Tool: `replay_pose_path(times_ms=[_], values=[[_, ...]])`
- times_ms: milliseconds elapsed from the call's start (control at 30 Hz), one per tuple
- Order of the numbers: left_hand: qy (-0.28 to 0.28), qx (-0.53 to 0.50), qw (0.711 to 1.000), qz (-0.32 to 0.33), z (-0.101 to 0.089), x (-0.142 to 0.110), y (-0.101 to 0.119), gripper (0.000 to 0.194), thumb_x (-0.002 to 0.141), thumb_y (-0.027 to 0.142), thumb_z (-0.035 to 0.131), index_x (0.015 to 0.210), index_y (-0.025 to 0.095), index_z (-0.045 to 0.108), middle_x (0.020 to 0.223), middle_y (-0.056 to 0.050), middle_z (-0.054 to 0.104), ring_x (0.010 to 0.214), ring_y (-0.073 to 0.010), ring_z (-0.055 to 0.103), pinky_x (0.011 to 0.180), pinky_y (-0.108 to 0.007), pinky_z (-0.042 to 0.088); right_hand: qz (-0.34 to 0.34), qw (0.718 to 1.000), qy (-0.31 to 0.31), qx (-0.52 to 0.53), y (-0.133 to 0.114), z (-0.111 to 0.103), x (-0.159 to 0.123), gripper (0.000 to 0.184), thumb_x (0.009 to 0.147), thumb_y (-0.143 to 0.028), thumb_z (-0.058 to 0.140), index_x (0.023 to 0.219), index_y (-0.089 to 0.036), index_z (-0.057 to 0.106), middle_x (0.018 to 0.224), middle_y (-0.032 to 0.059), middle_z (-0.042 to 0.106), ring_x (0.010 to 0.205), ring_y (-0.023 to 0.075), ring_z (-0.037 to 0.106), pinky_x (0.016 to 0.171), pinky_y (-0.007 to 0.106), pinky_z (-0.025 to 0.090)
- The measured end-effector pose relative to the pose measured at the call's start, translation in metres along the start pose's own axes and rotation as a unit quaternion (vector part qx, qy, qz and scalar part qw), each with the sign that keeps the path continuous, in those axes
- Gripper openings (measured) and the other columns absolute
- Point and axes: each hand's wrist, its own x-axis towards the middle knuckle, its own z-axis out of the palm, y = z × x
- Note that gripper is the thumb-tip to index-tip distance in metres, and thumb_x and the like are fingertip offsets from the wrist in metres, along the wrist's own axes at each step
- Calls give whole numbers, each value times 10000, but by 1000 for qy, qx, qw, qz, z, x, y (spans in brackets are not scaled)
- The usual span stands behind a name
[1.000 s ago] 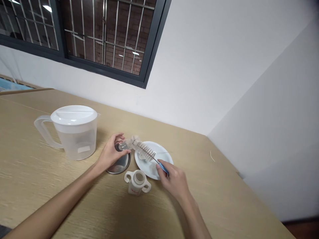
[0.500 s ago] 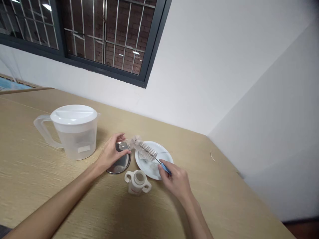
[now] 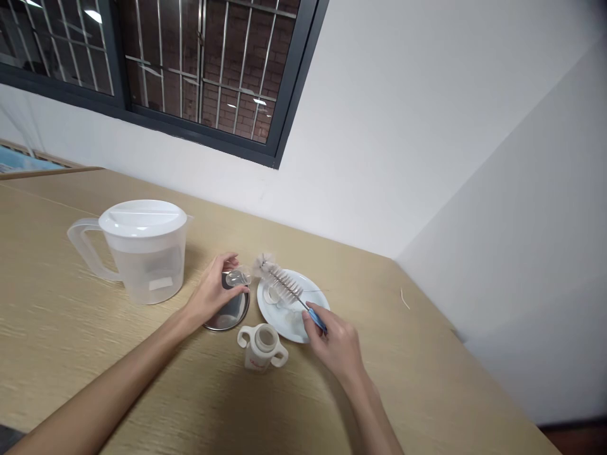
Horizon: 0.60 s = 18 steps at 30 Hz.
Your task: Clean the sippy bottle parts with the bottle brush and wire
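Observation:
My left hand (image 3: 213,283) curls its thumb and fingers around a small clear plastic cap (image 3: 237,277), above a round metal dish (image 3: 227,317). In my right hand (image 3: 334,338) is the blue handle of a bottle brush (image 3: 283,283), pinched between thumb and fingers. Its pale bristles slant up to the left over a white plate (image 3: 318,298), the tip just right of the cap's mouth. Small clear and whitish parts lie on the plate, partly behind the brush. Nearer to me stands an open baby bottle (image 3: 258,357) with two curved handles, touched by neither hand.
A translucent lidded pitcher (image 3: 149,265) stands left of my left hand. Behind the table (image 3: 450,385) rises a white wall with a barred window (image 3: 199,69). A thin pale strand (image 3: 404,299) lies on the table at the right.
The brush tip has drawn back a little to the right and up, away from the clear cap. My left hand and the cap have hardly moved.

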Motion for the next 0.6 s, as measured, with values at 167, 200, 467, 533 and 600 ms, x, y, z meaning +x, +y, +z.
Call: replay_pose_path(times_ms=[167, 200, 467, 533, 600], values=[[-26, 13, 1000, -2, -1, -1, 2, 659, 737, 361, 785, 1283, 229, 440, 1223, -76, 613, 1108, -223, 629, 989, -403, 508, -34, 999, -24, 31, -5, 1, 1, 269, 946, -308, 543, 1096, -145, 696, 801, 42, 740, 544, 99, 603, 568, 210, 442], [-29, 18, 999, 1, -2, -1, 2, 647, 743, 355, 779, 1280, 228, 440, 1222, -77, 615, 1112, -227, 629, 989, -407, 507, -34, 999, -29, 24, -4, 0, 1, 270, 947, -312, 540, 1090, -146, 699, 782, 38, 736, 535, 100, 597, 556, 212, 436], [-25, 28, 999, 12, -2, 0, 2, 633, 754, 344, 769, 1278, 221, 436, 1219, -84, 620, 1126, -233, 626, 992, -415, 505, 1, 1000, 20, 1, 6, -7, 3, 266, 939, -322, 555, 1064, -149, 714, 820, 55, 748, 559, 111, 623, 579, 220, 457], [-25, 28, 999, 8, -1, 0, 2, 626, 756, 350, 768, 1272, 221, 440, 1223, -85, 624, 1131, -234, 627, 992, -416, 506, -17, 1000, 3, 18, 1, -4, 3, 267, 943, -314, 551, 1083, -146, 704, 802, 53, 742, 547, 106, 610, 576, 217, 455], [-21, 29, 999, 7, -2, 0, 3, 626, 755, 363, 769, 1270, 221, 444, 1223, -85, 629, 1129, -236, 631, 988, -417, 509, -33, 999, -17, 18, -2, -2, 2, 269, 946, -312, 547, 1097, -148, 697, 779, 45, 737, 541, 105, 604, 569, 216, 449]])
